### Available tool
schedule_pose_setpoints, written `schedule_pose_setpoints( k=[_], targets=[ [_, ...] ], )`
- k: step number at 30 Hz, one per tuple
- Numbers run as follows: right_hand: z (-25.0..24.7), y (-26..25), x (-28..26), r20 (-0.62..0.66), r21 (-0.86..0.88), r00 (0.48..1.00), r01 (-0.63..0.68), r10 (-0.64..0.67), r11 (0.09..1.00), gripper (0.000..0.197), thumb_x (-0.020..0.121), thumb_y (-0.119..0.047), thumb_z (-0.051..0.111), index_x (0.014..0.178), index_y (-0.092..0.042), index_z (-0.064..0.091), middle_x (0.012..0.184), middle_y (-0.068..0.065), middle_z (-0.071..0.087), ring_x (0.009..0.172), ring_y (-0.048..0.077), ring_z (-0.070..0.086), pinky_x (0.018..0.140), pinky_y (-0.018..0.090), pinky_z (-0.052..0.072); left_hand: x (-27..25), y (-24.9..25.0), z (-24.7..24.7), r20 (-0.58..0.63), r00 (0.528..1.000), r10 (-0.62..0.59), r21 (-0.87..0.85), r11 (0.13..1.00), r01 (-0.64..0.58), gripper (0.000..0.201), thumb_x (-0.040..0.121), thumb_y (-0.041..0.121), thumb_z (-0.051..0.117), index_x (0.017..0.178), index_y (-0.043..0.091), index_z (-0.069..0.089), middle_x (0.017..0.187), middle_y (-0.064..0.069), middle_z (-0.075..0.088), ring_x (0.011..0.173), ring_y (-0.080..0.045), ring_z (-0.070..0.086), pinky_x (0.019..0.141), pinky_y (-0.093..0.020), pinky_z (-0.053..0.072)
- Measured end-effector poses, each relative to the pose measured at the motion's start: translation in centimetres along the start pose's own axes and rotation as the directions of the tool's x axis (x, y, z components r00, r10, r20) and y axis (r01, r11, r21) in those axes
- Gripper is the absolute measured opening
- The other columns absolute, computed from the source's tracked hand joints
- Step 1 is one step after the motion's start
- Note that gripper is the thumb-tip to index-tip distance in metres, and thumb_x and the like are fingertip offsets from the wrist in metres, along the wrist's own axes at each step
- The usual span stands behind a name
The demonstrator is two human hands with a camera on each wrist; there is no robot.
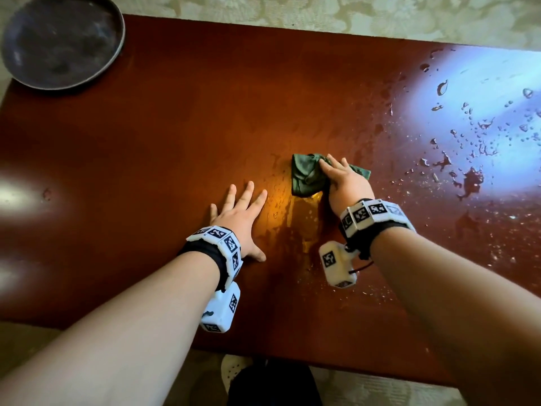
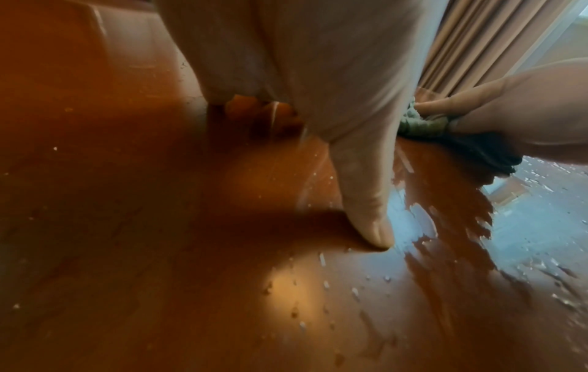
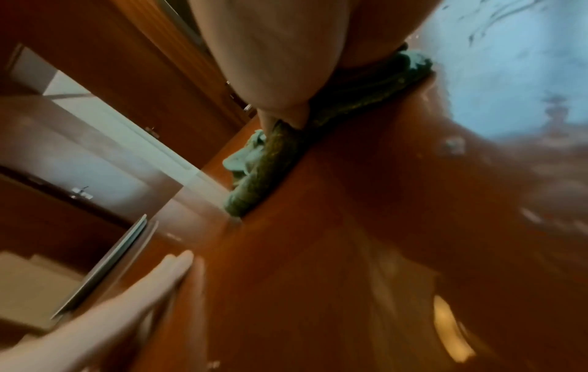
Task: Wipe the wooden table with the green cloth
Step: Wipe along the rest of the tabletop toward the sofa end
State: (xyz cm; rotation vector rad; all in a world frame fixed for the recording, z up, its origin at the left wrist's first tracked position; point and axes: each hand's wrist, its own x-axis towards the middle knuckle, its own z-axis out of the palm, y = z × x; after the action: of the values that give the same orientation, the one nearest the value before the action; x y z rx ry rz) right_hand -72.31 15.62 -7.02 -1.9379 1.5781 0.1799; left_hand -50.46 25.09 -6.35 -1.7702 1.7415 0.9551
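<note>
The green cloth (image 1: 306,174) lies bunched near the middle of the red-brown wooden table (image 1: 175,127). My right hand (image 1: 341,183) lies on the cloth's right part, fingers spread over it and thumb tucked against it, so it pinches the folds. In the left wrist view the cloth (image 2: 420,123) shows between that hand's finger and thumb. My left hand (image 1: 240,212) rests flat on the table just left of the cloth, fingers straight and spread, holding nothing. A wet smear (image 1: 295,227) runs between the two hands.
Water drops and puddles (image 1: 468,148) cover the right part of the table under a bright reflection. A dark round plate (image 1: 61,42) sits on the far left corner. Patterned carpet (image 1: 351,13) lies beyond the far edge. The near edge runs under my forearms.
</note>
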Motion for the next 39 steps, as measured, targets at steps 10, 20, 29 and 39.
schedule_pose_setpoints(
  k=[10, 20, 29, 39],
  targets=[
    [6.6, -0.8, -11.9, 0.052, -0.018, 0.974, 0.222, -0.221, 0.975, 0.074, 0.081, 0.007, 0.038, 0.144, -0.031, 0.026, 0.155, -0.010, 0.009, 0.143, 0.015, 0.000, 0.116, 0.029, 0.013, -1.5, -0.4, 1.1, -0.062, 0.998, 0.019, -0.049, 0.999, -0.022, 0.118, 0.076, 0.055, 0.077, 0.153, 0.042, -0.011, 0.159, 0.011, -0.029, 0.148, -0.023, -0.022, 0.118, -0.059, 0.004],
    [4.1, 0.2, -10.8, 0.141, 0.007, 0.962, 0.233, -0.232, 0.972, 0.064, 0.087, 0.005, 0.040, 0.145, -0.020, 0.028, 0.154, -0.002, 0.017, 0.143, 0.019, 0.012, 0.116, 0.028, 0.012, -4.2, -1.9, 3.2, 0.013, 1.000, 0.006, -0.024, 1.000, -0.006, 0.127, 0.070, 0.053, 0.082, 0.150, 0.049, -0.016, 0.155, 0.010, -0.038, 0.145, -0.027, -0.029, 0.113, -0.067, 0.002],
    [5.2, -3.4, -6.2, -0.025, 0.013, 0.998, -0.051, 0.051, 0.999, 0.071, 0.085, 0.004, 0.034, 0.146, -0.030, 0.021, 0.156, -0.009, 0.008, 0.144, 0.022, -0.001, 0.113, 0.037, 0.023, -5.1, -2.8, 4.9, 0.007, 1.000, -0.021, -0.066, 0.998, 0.022, 0.125, 0.070, 0.053, 0.082, 0.150, 0.049, -0.014, 0.155, 0.012, -0.037, 0.145, -0.026, -0.029, 0.112, -0.068, 0.002],
    [11.2, -1.4, -17.6, 0.198, -0.016, 0.858, 0.487, -0.475, 0.873, 0.071, 0.080, 0.007, 0.041, 0.140, -0.030, 0.038, 0.152, -0.011, 0.019, 0.142, 0.017, 0.003, 0.115, 0.033, 0.007, -5.9, -2.9, 5.3, 0.008, 1.000, 0.009, -0.055, 0.998, -0.009, 0.120, 0.075, 0.049, 0.080, 0.152, 0.047, -0.012, 0.156, 0.009, -0.037, 0.145, -0.027, -0.029, 0.112, -0.070, 0.003]
  ],
)
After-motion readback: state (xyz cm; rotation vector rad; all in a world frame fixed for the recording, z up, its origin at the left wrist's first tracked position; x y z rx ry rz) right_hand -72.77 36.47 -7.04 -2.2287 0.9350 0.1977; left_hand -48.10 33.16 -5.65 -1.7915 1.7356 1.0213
